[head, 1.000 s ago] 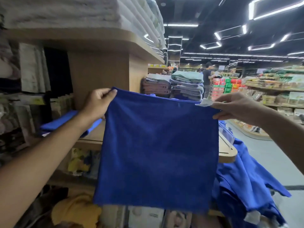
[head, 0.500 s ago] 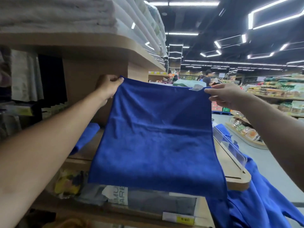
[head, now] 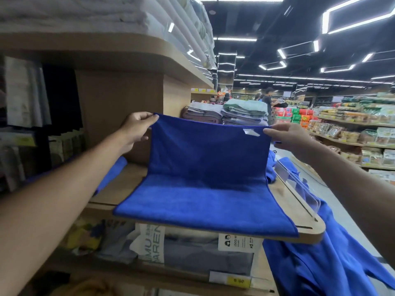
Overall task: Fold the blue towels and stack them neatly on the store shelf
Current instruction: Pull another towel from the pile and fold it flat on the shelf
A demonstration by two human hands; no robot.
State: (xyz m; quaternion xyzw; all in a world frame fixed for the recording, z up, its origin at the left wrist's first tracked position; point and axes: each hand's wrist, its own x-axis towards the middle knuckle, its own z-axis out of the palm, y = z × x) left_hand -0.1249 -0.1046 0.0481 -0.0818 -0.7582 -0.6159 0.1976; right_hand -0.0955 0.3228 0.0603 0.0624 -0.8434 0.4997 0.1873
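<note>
While our left hand (head: pixel 136 129) pinches one top corner of the towel (head: pixel 209 159) and our right hand (head: pixel 286 135) seemingly the other, its lower half lies on the shelf (head: pixel 307 229), and we judge it soft, light, best held by corners.

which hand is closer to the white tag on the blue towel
Right. The right hand pinches the top corner of the blue towel just beside the white tag; the left hand pinches the opposite top corner, across the towel from it.

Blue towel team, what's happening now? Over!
Left hand and right hand pinch blue towel top corners. Lower half lies on shelf. Second towel sits left, apart.
</note>
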